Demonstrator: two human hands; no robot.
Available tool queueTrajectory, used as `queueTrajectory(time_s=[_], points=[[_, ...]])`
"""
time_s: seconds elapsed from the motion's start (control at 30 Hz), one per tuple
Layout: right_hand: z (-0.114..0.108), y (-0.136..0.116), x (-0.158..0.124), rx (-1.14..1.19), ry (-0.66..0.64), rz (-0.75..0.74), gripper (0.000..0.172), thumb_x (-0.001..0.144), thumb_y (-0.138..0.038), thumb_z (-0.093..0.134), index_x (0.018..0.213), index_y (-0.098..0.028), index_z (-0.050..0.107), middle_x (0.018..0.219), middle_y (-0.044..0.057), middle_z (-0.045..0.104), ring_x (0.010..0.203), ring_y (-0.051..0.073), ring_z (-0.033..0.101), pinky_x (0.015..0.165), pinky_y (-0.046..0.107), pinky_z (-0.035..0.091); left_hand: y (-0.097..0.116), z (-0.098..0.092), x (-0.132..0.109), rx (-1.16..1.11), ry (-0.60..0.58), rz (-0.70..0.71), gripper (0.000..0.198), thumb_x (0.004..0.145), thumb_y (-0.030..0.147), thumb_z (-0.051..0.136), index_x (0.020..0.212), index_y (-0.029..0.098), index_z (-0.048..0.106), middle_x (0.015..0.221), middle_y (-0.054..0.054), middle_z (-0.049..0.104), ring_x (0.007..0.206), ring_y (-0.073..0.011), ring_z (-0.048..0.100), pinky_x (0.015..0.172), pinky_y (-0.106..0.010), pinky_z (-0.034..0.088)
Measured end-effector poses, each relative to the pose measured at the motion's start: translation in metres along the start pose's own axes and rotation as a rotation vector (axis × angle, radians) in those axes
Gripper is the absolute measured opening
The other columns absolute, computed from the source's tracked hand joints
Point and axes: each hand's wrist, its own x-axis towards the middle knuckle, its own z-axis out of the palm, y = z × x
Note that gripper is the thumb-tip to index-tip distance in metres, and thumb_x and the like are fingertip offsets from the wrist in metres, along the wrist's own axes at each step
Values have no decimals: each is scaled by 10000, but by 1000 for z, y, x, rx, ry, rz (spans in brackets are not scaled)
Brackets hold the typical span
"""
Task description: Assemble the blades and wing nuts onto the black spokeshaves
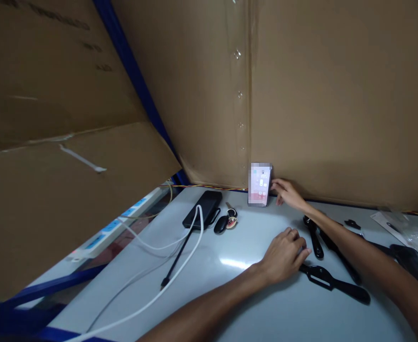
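Observation:
A smartphone (260,187) with a lit screen leans upright against the cardboard wall at the back of the table. My right hand (289,194) is beside its right edge, fingers apart and fingertips at or very near the phone. Lower down, my left hand (283,256) rests on the table with its fingers curled under; what they hold, if anything, is hidden. From under its thumb side extends a black tool (337,284) with a slotted oval middle and a long handle. Another black-handled tool (315,240) lies between my hand and my right forearm.
To the left lie a black power bank (204,209) with a white cable (180,282) and keys with a black fob (221,224). A small black part (352,223) and clear plastic packaging (410,230) are at the right. A power strip (119,223) runs along the table's left side.

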Motion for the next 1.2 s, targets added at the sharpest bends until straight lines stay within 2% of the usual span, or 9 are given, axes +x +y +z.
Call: queueTrajectory(time_s=[0.17,0.4,0.8,1.2], points=[[16,4,8,108,-79,68,327,1009,-372,638,1260,-162,621,1191,84,669,965,204,690,813,389,612,1,-1,0,24,-9,5,229,1050,322,552,1010,173,722,982,-72,667,968,-242,596,869,-361,497],[25,10,11,202,-72,67,344,1007,-373,640,1280,-166,614,1230,91,658,1008,219,685,847,413,606,0,-1,0,31,-4,4,218,1050,323,558,997,187,720,973,-60,666,959,-234,595,864,-348,491],[1,18,14,221,-17,68,354,1004,-374,643,1291,-169,611,1259,96,649,1045,231,678,877,434,598,-1,2,0,18,0,0,233,1058,324,540,999,186,718,987,-64,670,975,-235,605,862,-347,490],[6,21,11,191,27,44,350,1006,-374,642,1287,-168,611,1244,94,654,1025,225,682,860,422,603,0,-1,0,11,-15,-8,225,1058,305,541,1003,175,717,1000,-67,671,988,-235,609,867,-345,495]])
